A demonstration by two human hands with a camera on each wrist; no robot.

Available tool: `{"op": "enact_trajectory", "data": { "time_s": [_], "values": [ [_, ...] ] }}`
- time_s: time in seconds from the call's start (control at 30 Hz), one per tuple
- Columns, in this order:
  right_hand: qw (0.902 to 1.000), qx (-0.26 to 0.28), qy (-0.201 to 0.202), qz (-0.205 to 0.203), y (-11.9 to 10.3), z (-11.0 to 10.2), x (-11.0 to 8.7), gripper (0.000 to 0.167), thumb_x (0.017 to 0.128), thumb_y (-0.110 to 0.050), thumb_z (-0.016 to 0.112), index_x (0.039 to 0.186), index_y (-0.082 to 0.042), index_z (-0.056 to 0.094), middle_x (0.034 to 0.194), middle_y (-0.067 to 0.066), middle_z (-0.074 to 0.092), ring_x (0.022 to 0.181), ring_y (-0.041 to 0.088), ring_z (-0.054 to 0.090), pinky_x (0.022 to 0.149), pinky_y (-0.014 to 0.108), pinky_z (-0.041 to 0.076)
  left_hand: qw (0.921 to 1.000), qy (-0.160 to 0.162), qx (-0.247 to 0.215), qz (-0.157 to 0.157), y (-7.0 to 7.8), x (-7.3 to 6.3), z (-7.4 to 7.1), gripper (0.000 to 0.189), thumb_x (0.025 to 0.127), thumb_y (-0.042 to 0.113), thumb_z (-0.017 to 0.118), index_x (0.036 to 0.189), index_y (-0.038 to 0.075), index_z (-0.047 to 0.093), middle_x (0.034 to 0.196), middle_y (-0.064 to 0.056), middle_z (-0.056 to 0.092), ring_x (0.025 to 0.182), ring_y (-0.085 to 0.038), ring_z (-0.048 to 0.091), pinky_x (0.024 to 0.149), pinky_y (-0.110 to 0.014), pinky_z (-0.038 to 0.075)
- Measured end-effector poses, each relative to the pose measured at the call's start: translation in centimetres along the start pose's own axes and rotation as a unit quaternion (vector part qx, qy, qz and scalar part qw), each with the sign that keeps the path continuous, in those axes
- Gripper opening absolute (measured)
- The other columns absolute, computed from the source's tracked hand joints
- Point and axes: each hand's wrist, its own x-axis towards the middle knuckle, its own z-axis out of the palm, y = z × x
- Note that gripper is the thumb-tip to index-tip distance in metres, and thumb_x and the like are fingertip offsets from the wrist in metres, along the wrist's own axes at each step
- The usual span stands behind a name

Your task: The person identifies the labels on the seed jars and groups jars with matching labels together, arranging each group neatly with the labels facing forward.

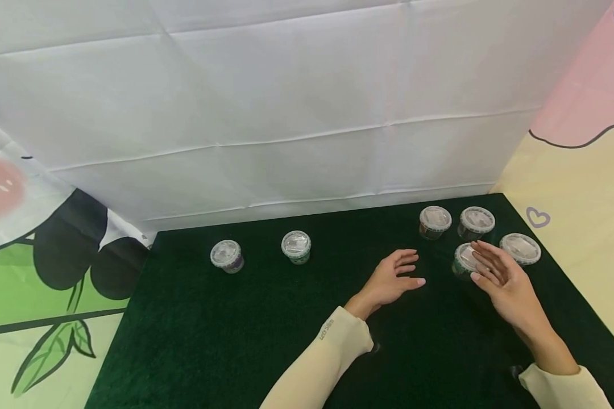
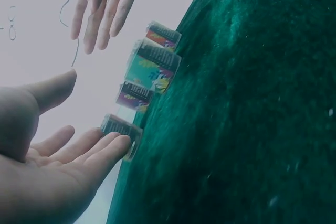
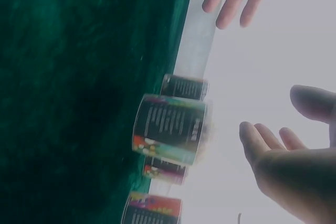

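My right hand (image 1: 506, 284) hovers with fingers spread by a lidded tub (image 1: 463, 260), partly covering its lid in the head view. In the right wrist view, a gap shows between that hand (image 3: 294, 174) and the nearest tub (image 3: 170, 128), which has a dark, colourful label. My left hand (image 1: 389, 278) is held over the cloth left of this tub, fingers loosely extended and thumb apart, holding nothing. Around the right hand stand more lidded tubs: one at the back (image 1: 435, 221), one beside it (image 1: 476, 222) and one at the right (image 1: 520, 249).
Two more lidded tubs stand apart on the left, one at the far left (image 1: 227, 255) and another nearer the middle (image 1: 296, 246). Dark green cloth (image 1: 194, 329) covers the table. A white sheet (image 1: 286, 102) hangs behind; printed cartoon panels (image 1: 583, 187) flank it.
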Motion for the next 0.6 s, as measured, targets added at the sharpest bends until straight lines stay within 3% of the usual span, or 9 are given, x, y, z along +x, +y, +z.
{"op": "enact_trajectory", "data": {
  "time_s": [0.13, 0.33, 0.6],
  "values": [
    [0.9985, -0.047, 0.021, 0.021, 0.3, -0.7, -0.3, 0.062, 0.1, 0.014, 0.06, 0.157, 0.004, 0.039, 0.155, -0.01, 0.053, 0.128, -0.015, 0.051, 0.099, 0.004, 0.043, 1.0, 0.002, 0.003, -0.004, 0.0, 0.3, 0.9, 0.06, 0.1, 0.013, 0.075, 0.154, 0.019, 0.051, 0.154, 0.005, 0.057, 0.139, -0.016, 0.057, 0.112, -0.035, 0.051],
    [0.9959, -0.072, 0.036, 0.042, 0.9, -1.7, -0.5, 0.063, 0.101, 0.012, 0.061, 0.158, 0.003, 0.038, 0.152, -0.017, 0.051, 0.127, -0.014, 0.049, 0.097, 0.002, 0.043, 0.9998, -0.009, 0.02, 0.005, -0.3, 1.1, 2.0, 0.063, 0.099, 0.013, 0.075, 0.156, 0.019, 0.048, 0.157, 0.003, 0.054, 0.141, -0.015, 0.055, 0.111, -0.029, 0.049],
    [0.9909, -0.117, 0.042, 0.051, 2.1, -2.2, -0.9, 0.062, 0.101, 0.008, 0.063, 0.157, 0.005, 0.037, 0.155, -0.002, 0.049, 0.129, -0.017, 0.043, 0.099, 0.0, 0.04, 0.9981, -0.019, 0.056, 0.019, 0.5, 1.7, 3.5, 0.067, 0.099, 0.014, 0.076, 0.158, 0.022, 0.046, 0.16, 0.005, 0.051, 0.142, -0.013, 0.054, 0.109, -0.025, 0.05]
  ]
}}
